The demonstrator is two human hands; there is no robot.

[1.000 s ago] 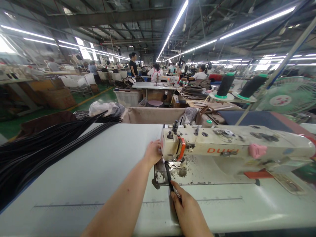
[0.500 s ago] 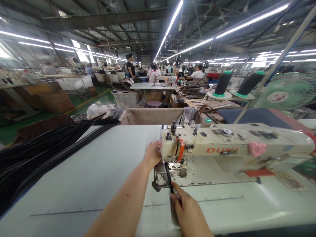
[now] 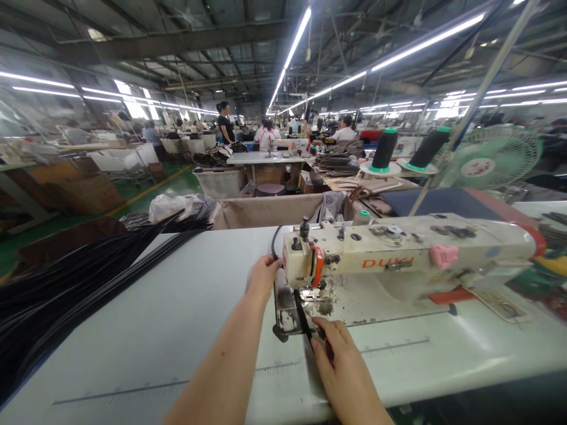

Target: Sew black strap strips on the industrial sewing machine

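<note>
Holding blk strip (image 3: 302, 314), R fingers (image 3: 326, 326) slightly apart

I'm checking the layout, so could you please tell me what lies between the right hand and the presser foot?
In the head view, a black strip runs from the right hand toward the presser foot.

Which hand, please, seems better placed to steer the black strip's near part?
Probably the right hand: it touches the black strip in front of the presser foot, while the left hand is beside the machine head.
</note>
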